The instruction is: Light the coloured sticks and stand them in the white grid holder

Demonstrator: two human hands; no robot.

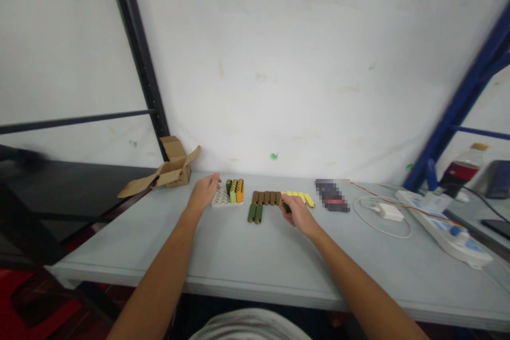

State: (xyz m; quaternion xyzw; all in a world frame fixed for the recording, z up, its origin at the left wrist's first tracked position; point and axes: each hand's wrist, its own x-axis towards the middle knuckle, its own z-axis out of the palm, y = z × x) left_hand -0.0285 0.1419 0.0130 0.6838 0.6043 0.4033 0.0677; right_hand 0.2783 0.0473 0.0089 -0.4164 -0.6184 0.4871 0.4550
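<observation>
A pale grey table stands against a white wall. Toward its far left corner lies an open cardboard box, flaps spread. At the right edge sit a white power strip, a looped white cable with a charger and a dark bottle.

Near the far edge, in the middle, a white holder tray carries a few upright cells, green and orange, packed at its right side; most of its sockets on the left look unfilled. Just right of the tray, two dark green cells lie side by side on the table, and beyond them a row of brown cells runs into a row of yellow cells.

The left hand rests loosely spread on the tray's left end, gripping nothing. The right hand is curled narrow at the row, fingertips pinching what appears to be a dark cell.

Judging by this, the filling is at an early stage: a handful of cells stand seated, while most lie loose.
</observation>
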